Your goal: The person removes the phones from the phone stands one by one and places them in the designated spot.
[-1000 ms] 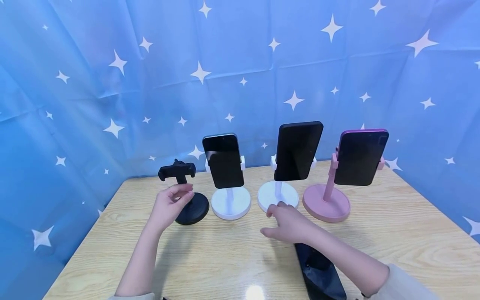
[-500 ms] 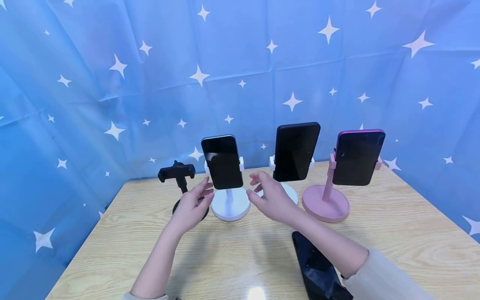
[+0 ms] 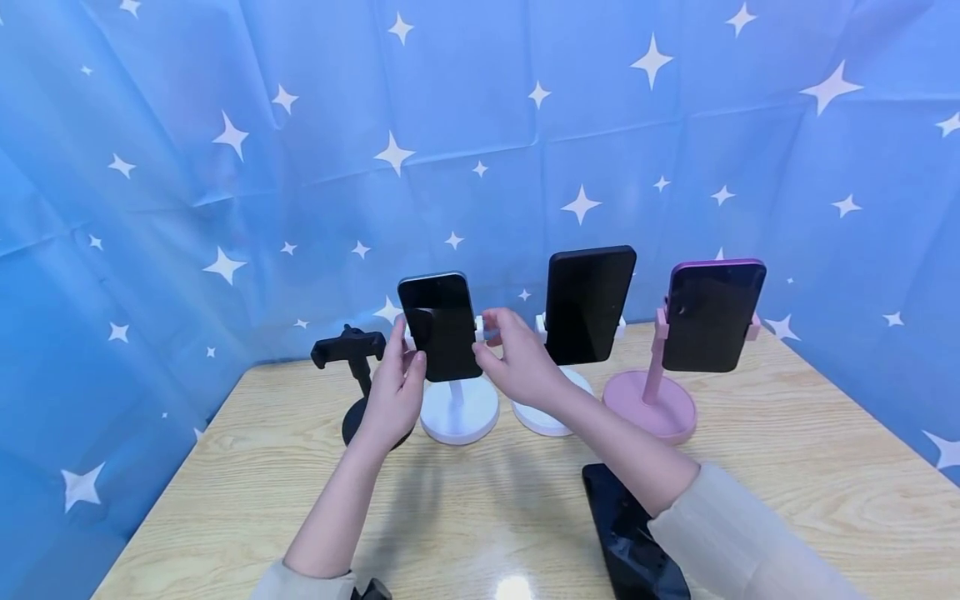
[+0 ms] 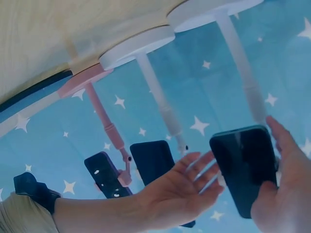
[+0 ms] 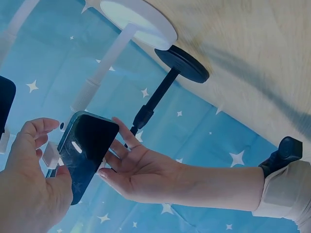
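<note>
A dark-screened smartphone (image 3: 439, 327) is held upright in the clamp of a white phone stand (image 3: 460, 421), second from the left. My left hand (image 3: 395, 392) is at the phone's left edge, fingers fairly straight, thumb by its lower front. On the opposite side my right hand (image 3: 519, 360) surrounds the clamp's right arm (image 3: 479, 328) with loosely bent fingers. In the right wrist view the thumb of the right hand (image 5: 34, 179) overlaps the phone's edge. Whether either hand presses on the phone is hard to tell.
A black phone stand (image 3: 358, 354) without a phone is at left. To the right, a second white stand (image 3: 542, 421) and a pink stand (image 3: 651, 408) each bear a phone. Another black phone (image 3: 630, 533) lies on the wooden table (image 3: 225, 500). A blue starred curtain (image 3: 480, 100) hangs behind.
My left hand has moved right from the black stand to the phone's left edge. My right hand has risen leftward from above the table to its right side.
</note>
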A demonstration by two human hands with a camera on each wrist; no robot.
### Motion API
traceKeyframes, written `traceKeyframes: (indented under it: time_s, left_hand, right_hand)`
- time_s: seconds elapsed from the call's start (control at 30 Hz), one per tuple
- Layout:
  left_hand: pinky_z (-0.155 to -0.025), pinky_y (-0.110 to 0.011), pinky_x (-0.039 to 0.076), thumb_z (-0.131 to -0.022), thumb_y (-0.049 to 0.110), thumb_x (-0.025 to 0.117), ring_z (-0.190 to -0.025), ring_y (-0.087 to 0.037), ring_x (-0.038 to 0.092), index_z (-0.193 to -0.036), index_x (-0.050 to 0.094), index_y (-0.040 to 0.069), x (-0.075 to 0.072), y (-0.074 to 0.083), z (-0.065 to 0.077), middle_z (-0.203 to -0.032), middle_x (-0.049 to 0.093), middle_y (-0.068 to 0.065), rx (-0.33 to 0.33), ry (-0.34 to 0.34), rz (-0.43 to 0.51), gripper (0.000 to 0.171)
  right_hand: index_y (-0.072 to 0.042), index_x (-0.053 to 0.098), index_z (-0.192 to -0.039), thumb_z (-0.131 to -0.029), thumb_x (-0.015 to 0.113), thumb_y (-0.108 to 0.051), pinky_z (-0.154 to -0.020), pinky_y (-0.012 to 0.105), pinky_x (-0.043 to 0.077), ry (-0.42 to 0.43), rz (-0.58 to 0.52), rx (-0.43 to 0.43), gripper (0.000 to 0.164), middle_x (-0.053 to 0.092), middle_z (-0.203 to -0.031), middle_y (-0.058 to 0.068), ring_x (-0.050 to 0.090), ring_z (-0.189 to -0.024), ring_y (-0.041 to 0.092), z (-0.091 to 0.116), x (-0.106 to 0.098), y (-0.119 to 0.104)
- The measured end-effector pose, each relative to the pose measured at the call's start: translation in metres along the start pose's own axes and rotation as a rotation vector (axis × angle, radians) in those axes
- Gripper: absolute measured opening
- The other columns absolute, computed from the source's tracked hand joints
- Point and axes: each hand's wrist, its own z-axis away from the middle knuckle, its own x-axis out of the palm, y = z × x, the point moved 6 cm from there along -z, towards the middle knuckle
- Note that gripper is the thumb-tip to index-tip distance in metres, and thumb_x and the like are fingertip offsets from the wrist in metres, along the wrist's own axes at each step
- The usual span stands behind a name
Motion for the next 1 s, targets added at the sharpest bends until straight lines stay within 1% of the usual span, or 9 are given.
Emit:
traceKeyframes:
  time_s: [0.13,0.17,0.23,0.33,0.4,0.47,0.63,0.7,1.0]
  left_hand:
    - [-0.098,-0.046,0.038,-0.099,0.009,0.032,-0.125,-0.029,0.042,-0.144,0.019,0.009,0.0002,0.0048,-0.0043,-0.142,0.033,-0.015,0.066,0.035,0.045,0.047]
    - [-0.095,-0.046,0.04,-0.099,0.008,0.032,-0.12,-0.029,0.047,-0.142,0.023,0.01,-0.0002,0.0054,-0.0048,-0.138,0.039,-0.015,0.076,0.046,0.042,0.044]
    - [-0.086,-0.043,0.046,-0.099,0.007,0.032,-0.101,-0.03,0.056,-0.138,0.031,0.012,-0.0011,0.006,-0.0054,-0.127,0.047,-0.015,0.087,0.07,0.023,0.039]
    - [-0.074,-0.038,0.046,-0.099,0.007,0.033,-0.089,-0.028,0.055,-0.134,0.034,0.01,-0.0009,0.0063,-0.0051,-0.12,0.05,-0.015,0.086,0.081,0.006,0.035]
    - [-0.073,-0.037,0.047,-0.099,0.007,0.033,-0.088,-0.029,0.057,-0.133,0.034,0.008,0.0005,0.0069,-0.0046,-0.117,0.05,-0.015,0.092,0.068,0.017,0.034]
    - [-0.078,-0.038,0.05,-0.099,0.007,0.032,-0.101,-0.028,0.056,-0.133,0.033,0.007,0.0022,0.0078,-0.0037,-0.118,0.049,-0.016,0.1,0.051,0.032,0.034]
    - [-0.081,-0.041,0.051,-0.098,0.004,0.033,-0.106,-0.029,0.057,-0.131,0.035,0.007,0.003,0.0071,-0.0022,-0.115,0.05,-0.016,0.109,0.052,0.04,0.033]
    - [-0.081,-0.041,0.051,-0.098,0.003,0.034,-0.105,-0.029,0.057,-0.131,0.036,0.007,0.0025,0.0069,-0.0022,-0.114,0.051,-0.016,0.114,0.06,0.037,0.033]
    - [-0.081,-0.039,0.051,-0.096,-0.001,0.037,-0.098,-0.027,0.059,-0.13,0.04,0.007,-0.0001,0.0072,-0.0011,-0.113,0.053,-0.015,0.125,0.087,0.031,0.035]
  right_hand:
    - [0.002,0.036,-0.133,-0.093,0.05,-0.013,-0.076,0.033,0.053,0.01,-0.004,0.003,0.045,0.047,-0.127,0.017,0.055,-0.105,0.026,-0.0061,0.0021,-0.0032]
    - [0.002,0.036,-0.134,-0.093,0.05,-0.012,-0.074,0.032,0.053,0.011,-0.005,0.001,0.045,0.047,-0.127,0.017,0.056,-0.103,0.025,-0.0068,0.0029,-0.0039]
    - [0.001,0.037,-0.134,-0.094,0.049,-0.012,-0.072,0.03,0.053,0.013,-0.005,0.009,0.043,0.047,-0.128,0.016,0.056,-0.101,0.024,-0.0079,0.0044,-0.0035]
    - [0.0,0.038,-0.134,-0.095,0.048,-0.011,-0.072,0.03,0.053,0.023,-0.008,0.026,0.042,0.048,-0.127,0.015,0.058,-0.1,0.025,-0.0076,0.0053,-0.0021]
    - [-0.001,0.039,-0.133,-0.095,0.048,-0.011,-0.074,0.032,0.053,0.034,-0.014,0.039,0.041,0.05,-0.124,0.015,0.059,-0.099,0.025,-0.0071,0.005,-0.0005]
    - [0.0,0.04,-0.132,-0.094,0.048,-0.009,-0.076,0.033,0.053,0.046,-0.022,0.038,0.04,0.052,-0.12,0.015,0.059,-0.098,0.026,-0.0066,0.0042,-0.0002]
    - [0.002,0.042,-0.13,-0.093,0.05,-0.006,-0.075,0.033,0.053,0.054,-0.016,0.012,0.039,0.056,-0.106,0.015,0.06,-0.092,0.025,-0.0052,0.0026,-0.0012]
    - [0.003,0.042,-0.129,-0.092,0.051,-0.004,-0.073,0.031,0.053,0.054,-0.008,-0.004,0.039,0.056,-0.101,0.015,0.06,-0.089,0.024,-0.0045,0.0018,-0.0017]
    - [0.004,0.046,-0.126,-0.09,0.054,-0.001,-0.068,0.027,0.051,0.062,-0.029,-0.051,0.037,0.057,-0.094,0.013,0.056,-0.08,0.021,-0.0027,0.0007,0.0006]
